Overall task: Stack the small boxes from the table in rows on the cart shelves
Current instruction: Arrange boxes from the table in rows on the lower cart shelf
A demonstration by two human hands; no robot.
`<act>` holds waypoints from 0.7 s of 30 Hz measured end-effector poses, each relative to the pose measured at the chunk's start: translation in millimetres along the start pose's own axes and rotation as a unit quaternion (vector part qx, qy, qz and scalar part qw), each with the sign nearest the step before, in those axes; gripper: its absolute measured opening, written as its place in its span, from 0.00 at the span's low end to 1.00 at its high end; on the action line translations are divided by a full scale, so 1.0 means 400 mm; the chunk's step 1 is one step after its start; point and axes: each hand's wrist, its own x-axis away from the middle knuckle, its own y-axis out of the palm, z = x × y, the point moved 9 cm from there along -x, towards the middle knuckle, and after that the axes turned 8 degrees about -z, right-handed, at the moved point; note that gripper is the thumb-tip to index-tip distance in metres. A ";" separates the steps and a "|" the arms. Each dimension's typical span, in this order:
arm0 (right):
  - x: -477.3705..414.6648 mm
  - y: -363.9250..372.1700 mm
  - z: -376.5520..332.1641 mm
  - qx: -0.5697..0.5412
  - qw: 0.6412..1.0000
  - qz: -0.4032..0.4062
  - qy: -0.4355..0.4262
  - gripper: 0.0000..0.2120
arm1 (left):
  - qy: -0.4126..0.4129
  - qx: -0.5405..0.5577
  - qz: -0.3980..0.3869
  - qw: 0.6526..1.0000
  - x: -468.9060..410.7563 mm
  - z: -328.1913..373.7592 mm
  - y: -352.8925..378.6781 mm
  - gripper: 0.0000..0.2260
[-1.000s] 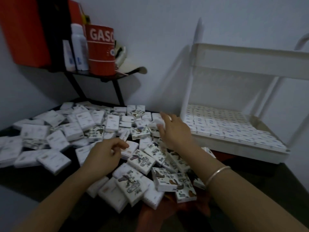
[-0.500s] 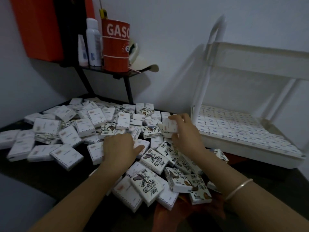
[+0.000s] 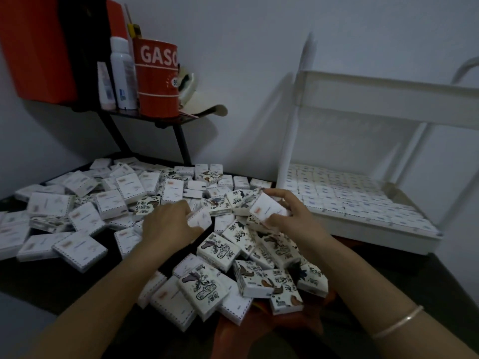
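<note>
right hand (image 3: 295, 218) grips a small white box (image 3: 267, 209) just above the pile (image 3: 220, 255) on our table (image 3: 39, 281). left hand (image 3: 168, 224) fingers curl round a second box (image 3: 200, 220). cart shelf (image 3: 363, 229) alongside holds rows.

A dark table (image 3: 51, 283) carries a loose heap of small boxes (image 3: 80, 251) from its left edge to its middle. At its right side, the white cart shelf (image 3: 375, 237) holds flat rows of boxes (image 3: 350, 193). The wall shelf (image 3: 155, 117) at the back bears a red tin (image 3: 158, 79) and bottles (image 3: 123, 73).
</note>
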 end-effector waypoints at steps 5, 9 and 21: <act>0.039 -0.072 -0.005 -0.043 0.999 0.023 0.005 0.22 | 0.084 0.167 0.008 0.982 0.019 0.074 -0.052 0.13; 0.078 -0.153 -0.023 -0.008 0.999 0.033 -0.006 0.22 | 0.129 0.392 -0.102 0.905 0.027 0.216 -0.027 0.13; 0.257 -0.630 -0.001 0.084 0.959 0.272 0.002 0.08 | 0.155 0.454 -0.284 0.830 -0.063 0.675 0.137 0.12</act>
